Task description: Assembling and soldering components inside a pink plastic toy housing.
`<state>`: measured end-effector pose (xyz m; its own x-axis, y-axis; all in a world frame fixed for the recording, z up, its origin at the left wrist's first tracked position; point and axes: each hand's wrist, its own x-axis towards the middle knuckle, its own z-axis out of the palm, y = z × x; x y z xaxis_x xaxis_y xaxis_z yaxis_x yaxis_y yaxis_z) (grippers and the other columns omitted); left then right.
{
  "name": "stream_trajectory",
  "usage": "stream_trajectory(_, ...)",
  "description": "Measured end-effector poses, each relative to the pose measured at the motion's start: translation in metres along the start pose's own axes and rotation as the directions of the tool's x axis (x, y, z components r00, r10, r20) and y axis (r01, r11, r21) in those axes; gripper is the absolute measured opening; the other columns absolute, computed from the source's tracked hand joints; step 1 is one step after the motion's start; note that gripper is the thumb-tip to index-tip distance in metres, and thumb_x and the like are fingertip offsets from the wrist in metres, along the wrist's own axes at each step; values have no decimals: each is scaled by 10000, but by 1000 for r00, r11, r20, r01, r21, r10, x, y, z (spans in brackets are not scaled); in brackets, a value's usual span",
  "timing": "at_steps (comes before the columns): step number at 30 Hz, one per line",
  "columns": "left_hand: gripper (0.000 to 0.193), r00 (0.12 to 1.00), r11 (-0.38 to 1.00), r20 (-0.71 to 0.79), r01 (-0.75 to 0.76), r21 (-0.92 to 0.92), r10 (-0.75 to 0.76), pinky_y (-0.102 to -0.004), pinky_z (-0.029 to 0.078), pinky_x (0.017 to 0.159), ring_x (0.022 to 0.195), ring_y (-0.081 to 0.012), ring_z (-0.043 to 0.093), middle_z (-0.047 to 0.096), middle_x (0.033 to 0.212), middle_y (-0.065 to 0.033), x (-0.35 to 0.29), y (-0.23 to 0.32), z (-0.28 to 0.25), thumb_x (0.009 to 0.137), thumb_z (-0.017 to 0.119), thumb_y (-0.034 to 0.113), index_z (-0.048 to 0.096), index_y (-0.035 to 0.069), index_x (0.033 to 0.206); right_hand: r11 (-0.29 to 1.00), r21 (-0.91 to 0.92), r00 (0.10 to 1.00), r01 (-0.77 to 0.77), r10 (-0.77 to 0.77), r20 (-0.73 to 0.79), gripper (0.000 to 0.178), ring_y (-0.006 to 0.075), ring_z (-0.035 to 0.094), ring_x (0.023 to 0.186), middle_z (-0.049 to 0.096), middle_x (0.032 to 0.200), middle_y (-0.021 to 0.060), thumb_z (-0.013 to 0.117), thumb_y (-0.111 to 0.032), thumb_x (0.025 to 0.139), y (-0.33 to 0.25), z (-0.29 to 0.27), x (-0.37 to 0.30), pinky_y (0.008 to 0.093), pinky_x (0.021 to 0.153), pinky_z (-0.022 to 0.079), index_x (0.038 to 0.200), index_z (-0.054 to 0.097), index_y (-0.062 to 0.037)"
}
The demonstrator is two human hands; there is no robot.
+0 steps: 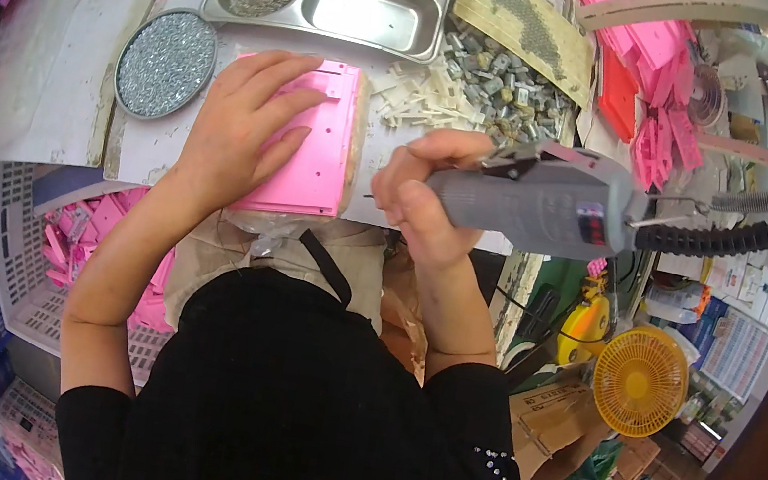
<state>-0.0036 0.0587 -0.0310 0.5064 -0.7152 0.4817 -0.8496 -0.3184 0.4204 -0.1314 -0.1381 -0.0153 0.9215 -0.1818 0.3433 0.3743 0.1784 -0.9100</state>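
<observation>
My left hand lies on a flat pink plastic panel, fingers spread across its left side. Small holes and a slot show in the panel, which rests at the table's front edge. My right hand is wrapped round the front end of a grey electric screwdriver, held sideways just right of the panel. Its thin bit points left, apart from the pink plastic. A black ribbed cable and a coiled spring run from the tool's back end to the right.
Behind the panel stands a metal compartment tray with small screws. A round dish of silvery bits sits left. White plastic pieces and small metal motors lie in heaps. A white basket holds pink parts; a yellow fan stands right.
</observation>
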Motion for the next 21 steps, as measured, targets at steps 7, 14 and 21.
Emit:
stream_trajectory(7,396,998,999,60,17,-27,-16,-464,451,1032,1198,-344,580,630,1297,-125,-1,-13,22,809,739,107,661,61,1195,1000,5,999,-2,1,34,315,117,483,500,535,645,49,660,-60,915,13,-4,17,307,523,469,1178,496,-3)
stream_trajectory(14,466,997,999,68,35,-28,-33,-467,452,1007,1161,-347,587,623,1258,-135,3,-11,22,813,729,96,626,61,1267,1000,-7,998,19,-19,67,314,118,506,509,542,641,52,663,-50,913,15,-8,21,305,527,478,1174,496,-1)
stream_trajectory(21,496,999,1000,47,6,-18,-5,-475,446,991,1149,-346,581,615,1247,-135,0,-14,22,809,724,103,609,54,1289,952,-299,988,73,-29,150,293,97,533,618,578,772,51,686,-57,901,17,6,15,265,583,457,1135,515,-17)
